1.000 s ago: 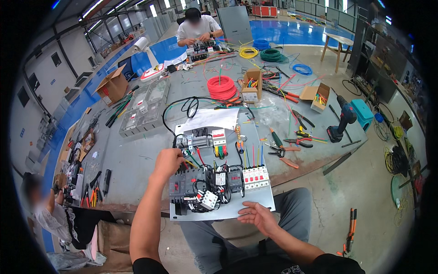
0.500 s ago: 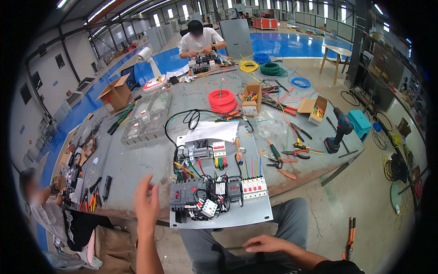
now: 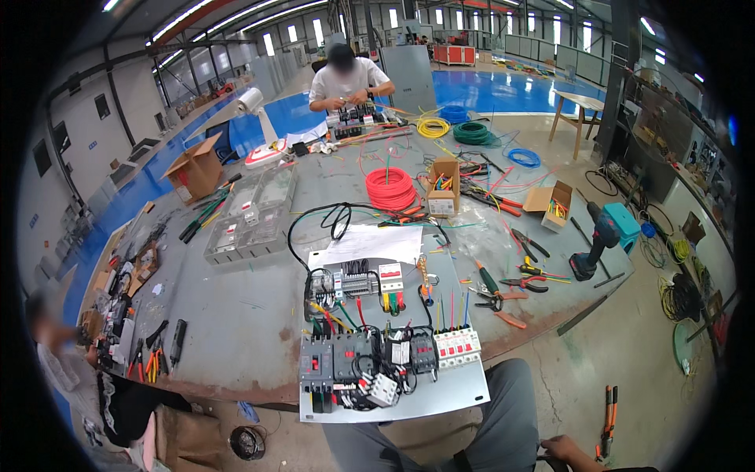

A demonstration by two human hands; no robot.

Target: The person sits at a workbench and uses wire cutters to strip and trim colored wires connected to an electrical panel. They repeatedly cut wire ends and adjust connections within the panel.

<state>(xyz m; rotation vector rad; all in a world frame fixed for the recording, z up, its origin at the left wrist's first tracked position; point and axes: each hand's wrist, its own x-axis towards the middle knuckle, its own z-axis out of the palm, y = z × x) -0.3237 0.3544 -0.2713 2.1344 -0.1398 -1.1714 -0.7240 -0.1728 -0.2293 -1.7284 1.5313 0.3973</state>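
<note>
A grey metal mounting plate (image 3: pixel 440 403) wired with electrical parts lies over the table's near edge, overhanging my knees. Along its near side sit dark moulded-case breakers (image 3: pixel 317 363), a contactor (image 3: pixel 354 355), a loose-looking white block (image 3: pixel 383 389) amid black wires, and a row of white miniature breakers (image 3: pixel 458 346) with red switches. Farther up are a terminal strip (image 3: pixel 358 282) and a white breaker (image 3: pixel 390 277) with coloured leads. My right hand (image 3: pixel 565 450) is low at the right, beside my leg, its fingers curled at a dark thing cut off by the frame edge. My left hand is out of view.
Pliers (image 3: pixel 528 282), a cordless drill (image 3: pixel 595 240) and red wire coil (image 3: pixel 390 189) lie on the table (image 3: pixel 236 330). Paper sheets (image 3: pixel 370 243) touch the plate's far end. Orange-handled cutters (image 3: pixel 608 421) rest on the floor. One person (image 3: pixel 350 82) works opposite, another (image 3: pixel 67 370) at left.
My left hand, earlier raised beside the plate's left side, has left the view. My right hand has moved from over my lap to the lower right. The whole view has shifted slightly.
</note>
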